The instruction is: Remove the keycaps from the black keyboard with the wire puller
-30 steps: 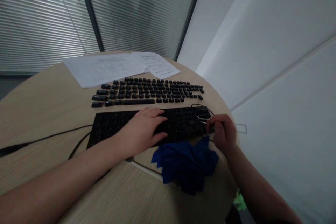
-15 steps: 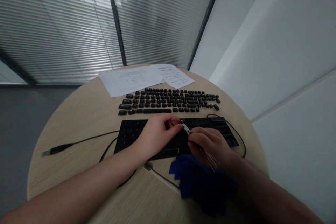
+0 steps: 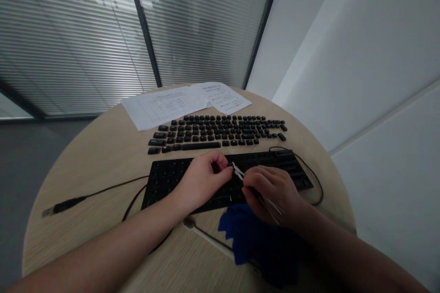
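Over the middle of the black keyboard base (image 3: 161, 181), my left hand (image 3: 202, 176) is closed in a pinch. A small dark piece, apparently a keycap (image 3: 230, 164), shows at its fingertips. My right hand (image 3: 273, 192) grips a keycap puller (image 3: 238, 172), its pale metal tip pointing at the left fingertips. Thin wires of the puller stick out behind the right hand. The tip meets or nearly meets the dark piece; contact is hard to make out. Beneath the right hand lies a blue cloth (image 3: 242, 233), with a white-handled brush (image 3: 209, 238) beside it.
Loose black keycaps (image 3: 213, 130) lie in rows beyond the base. Printed papers (image 3: 165, 105) rest at the back of the round wooden table (image 3: 85, 160). A USB plug (image 3: 65, 205) and its cable lie at left; another cable loop (image 3: 318, 183) curves at right.
The view has shifted slightly. Both hands stay close together over the keyboard base, and the puller's tip has turned a little against the left fingertips.
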The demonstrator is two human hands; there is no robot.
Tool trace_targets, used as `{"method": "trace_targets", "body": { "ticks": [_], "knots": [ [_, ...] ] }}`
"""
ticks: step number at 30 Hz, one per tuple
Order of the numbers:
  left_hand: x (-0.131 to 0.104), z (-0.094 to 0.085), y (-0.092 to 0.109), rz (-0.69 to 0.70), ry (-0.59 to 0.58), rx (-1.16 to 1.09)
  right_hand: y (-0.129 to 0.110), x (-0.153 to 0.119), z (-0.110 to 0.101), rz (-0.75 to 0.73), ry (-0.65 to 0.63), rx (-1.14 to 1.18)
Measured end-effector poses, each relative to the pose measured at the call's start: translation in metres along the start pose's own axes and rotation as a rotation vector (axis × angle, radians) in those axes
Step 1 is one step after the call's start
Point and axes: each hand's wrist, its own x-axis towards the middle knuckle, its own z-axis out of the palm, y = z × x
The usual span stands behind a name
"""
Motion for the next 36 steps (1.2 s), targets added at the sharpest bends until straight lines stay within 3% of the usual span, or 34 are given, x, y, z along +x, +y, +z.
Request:
{"method": "trace_targets", "body": {
  "ticks": [7,11,18,23,30,33,36],
  "knots": [
    [0.000,-0.007,0.005,-0.028,-0.041,-0.159,0.019,-0.010,-0.008,0.179,0.093,-0.113],
    [-0.005,-0.004,0.012,-0.027,-0.098,-0.185,0.020,-0.009,-0.009,0.162,0.155,-0.197],
    [-0.008,-0.002,0.011,-0.030,-0.145,-0.173,0.016,-0.013,0.007,0.030,0.132,-0.079],
    [-0.008,-0.002,0.011,-0.005,-0.202,-0.134,0.016,-0.014,0.014,0.037,0.129,-0.108],
    [-0.009,-0.001,0.010,0.095,-0.185,0.039,0.018,-0.012,0.016,0.091,0.145,-0.026],
    [-0.009,-0.004,0.009,0.189,-0.141,0.173,0.035,-0.013,0.008,0.166,0.151,-0.038],
    [-0.009,-0.008,0.006,0.352,-0.081,0.416,0.076,-0.011,-0.010,0.362,0.118,-0.122]
  ]
}}
